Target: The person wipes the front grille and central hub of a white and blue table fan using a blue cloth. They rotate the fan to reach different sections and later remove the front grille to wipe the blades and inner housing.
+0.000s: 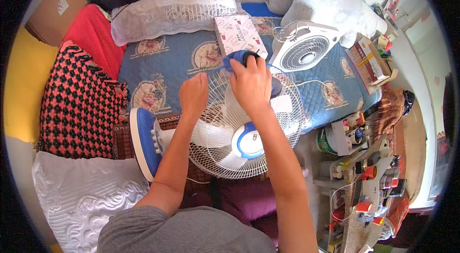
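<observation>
A blue-and-white electric fan (248,140) with a round wire grille lies on its side before me, its blue base (145,141) to the left. My right hand (250,82) is above the grille's far part, gripping a bundle of blue material (233,59) with something black beside it. My left hand (194,94) is closed at the grille's left rim; a thin blue strip runs from it towards the bundle. White blades show through the wires. What lies inside my left fist is mostly hidden.
Beyond the fan are a patterned box (239,35) and a white box fan (307,50) on a blue floral bedcover (176,55). A checkered cloth (79,105) lies left. A cluttered shelf (350,188) stands right, with a cardboard box (370,60) near the bed's edge.
</observation>
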`<state>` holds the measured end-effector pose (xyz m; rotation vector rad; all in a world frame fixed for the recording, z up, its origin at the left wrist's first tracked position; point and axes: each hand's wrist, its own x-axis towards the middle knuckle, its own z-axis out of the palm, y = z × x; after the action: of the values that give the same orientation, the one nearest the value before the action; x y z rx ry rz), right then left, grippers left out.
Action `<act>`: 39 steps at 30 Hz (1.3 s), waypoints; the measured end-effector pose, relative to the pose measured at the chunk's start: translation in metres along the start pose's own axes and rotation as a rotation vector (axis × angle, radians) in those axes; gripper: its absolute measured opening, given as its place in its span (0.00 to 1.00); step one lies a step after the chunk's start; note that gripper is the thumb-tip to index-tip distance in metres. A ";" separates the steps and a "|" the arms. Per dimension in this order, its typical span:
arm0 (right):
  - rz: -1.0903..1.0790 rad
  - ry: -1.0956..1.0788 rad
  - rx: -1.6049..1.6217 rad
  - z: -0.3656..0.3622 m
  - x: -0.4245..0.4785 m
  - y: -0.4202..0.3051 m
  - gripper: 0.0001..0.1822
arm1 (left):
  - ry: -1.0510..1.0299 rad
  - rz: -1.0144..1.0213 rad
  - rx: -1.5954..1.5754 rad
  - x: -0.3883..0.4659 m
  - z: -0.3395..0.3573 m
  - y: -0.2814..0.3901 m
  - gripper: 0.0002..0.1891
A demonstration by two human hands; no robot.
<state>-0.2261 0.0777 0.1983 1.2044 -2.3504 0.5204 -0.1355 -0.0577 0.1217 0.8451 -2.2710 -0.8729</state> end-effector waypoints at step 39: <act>0.198 -0.101 0.264 -0.005 0.011 0.095 0.14 | 0.044 0.331 0.319 0.010 0.036 0.066 0.14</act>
<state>-0.3091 0.1252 0.1962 1.1367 -2.5636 0.8793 -0.1897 -0.0124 0.1498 0.5832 -2.4529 -0.3473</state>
